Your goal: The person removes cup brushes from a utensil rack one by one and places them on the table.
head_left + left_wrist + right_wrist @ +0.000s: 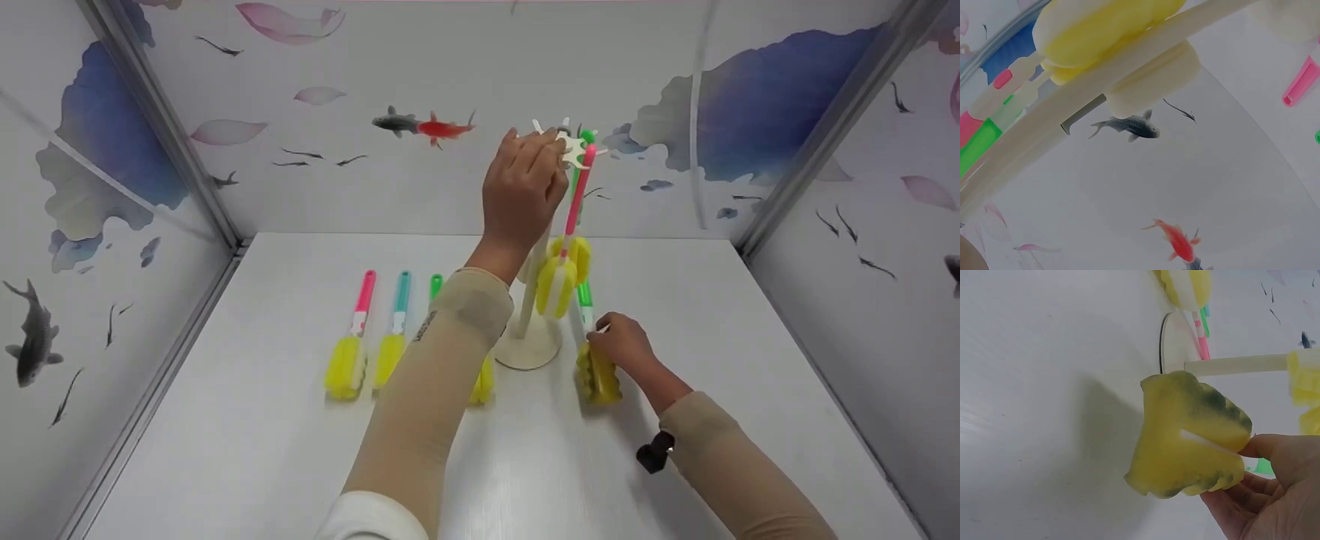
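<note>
Raised at the top of a white hanging rack, my left hand grips its hooked head, partly hiding it. From the hooks hang a pink-handled sponge brush and a green-handled one behind it. Lower right, beside the rack's round base, my right hand pinches a green-handled sponge brush near where the handle meets the yellow sponge. In the right wrist view its sponge head shows dark smudges and a split, with thumb and fingers around the stem side. The left wrist view shows the rack's pole and hanging sponges.
Left of the rack, sponge brushes lie in a row: one pink-handled, one blue-handled and one green-handled, the last largely behind my left forearm. White panels printed with fish and petals enclose the white table.
</note>
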The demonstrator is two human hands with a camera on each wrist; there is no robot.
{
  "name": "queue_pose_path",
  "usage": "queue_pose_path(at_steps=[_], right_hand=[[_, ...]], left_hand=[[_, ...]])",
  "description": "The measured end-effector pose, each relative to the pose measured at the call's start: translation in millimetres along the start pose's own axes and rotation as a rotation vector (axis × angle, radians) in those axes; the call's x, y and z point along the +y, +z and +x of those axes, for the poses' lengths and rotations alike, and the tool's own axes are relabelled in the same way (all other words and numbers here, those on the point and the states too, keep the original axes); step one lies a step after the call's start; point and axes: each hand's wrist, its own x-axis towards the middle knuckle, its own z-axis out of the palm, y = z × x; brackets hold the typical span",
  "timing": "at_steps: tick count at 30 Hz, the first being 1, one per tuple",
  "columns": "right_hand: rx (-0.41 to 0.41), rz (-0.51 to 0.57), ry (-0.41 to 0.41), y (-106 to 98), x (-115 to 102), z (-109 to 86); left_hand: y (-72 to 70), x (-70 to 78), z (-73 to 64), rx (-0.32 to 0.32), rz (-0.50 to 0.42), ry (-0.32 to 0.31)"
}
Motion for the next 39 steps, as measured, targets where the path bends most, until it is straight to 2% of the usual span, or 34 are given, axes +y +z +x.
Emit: queue_pose_path(at_steps=[11,18,25,31,39], right_hand=[[-0.086,0.036,0.139,12.8,-0.7,15.5],[-0.121,-0.002,0.152,18.6,1.2,22.2],[-0.106,-0.056,0.116,22.3,5.3,27.3],[-0.135,-0.030,0.167,20.7,4.3,30.7],[-0.141,-0.014,0.180,19.8,3.2,29.5]], left_hand=[[-0.7,-0.7,-3.0,0.014,-0.016,0.000],[-1.5,-0.6,-2.7,0.015,-0.025,-0.007],[0.0,0.2,-1.4,0.021,-0.029,-0.003],[0.0,0.6,-0.9,0.024,-0.026,-0.001],[1.1,0.2,-1.4,0.033,-0.030,-0.001]])
